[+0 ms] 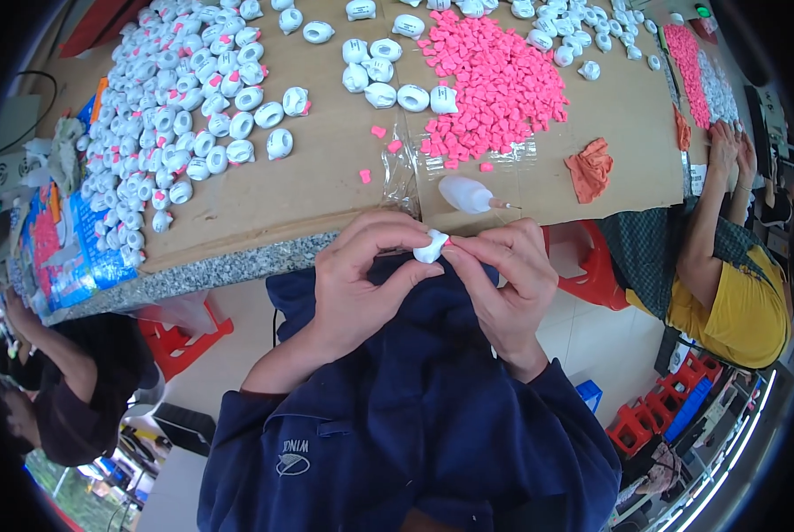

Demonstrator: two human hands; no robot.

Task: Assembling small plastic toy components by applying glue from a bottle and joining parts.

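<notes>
Between my hands, just in front of the table edge, is a small white ring-shaped plastic piece (429,247). The thumb and fingers of my left hand (361,275) pinch it. My right hand (506,275) is closed at its right side, pressing a small pink piece (448,240) against it; most of that piece is hidden by the fingertips. Beyond my hands lies a white squeeze bottle (466,194) on its side, its thin needle tip pointing right. Farther back is a heap of small pink pieces (503,84), with a few loose ones left of it.
White ring-shaped pieces (171,111), many with pink bits, cover the table's left; more white pieces (381,71) sit at the back. An orange cloth (589,170) lies right on the cardboard (299,186). Co-workers sit at both sides, one in a yellow shirt (743,310), near red stools (597,270).
</notes>
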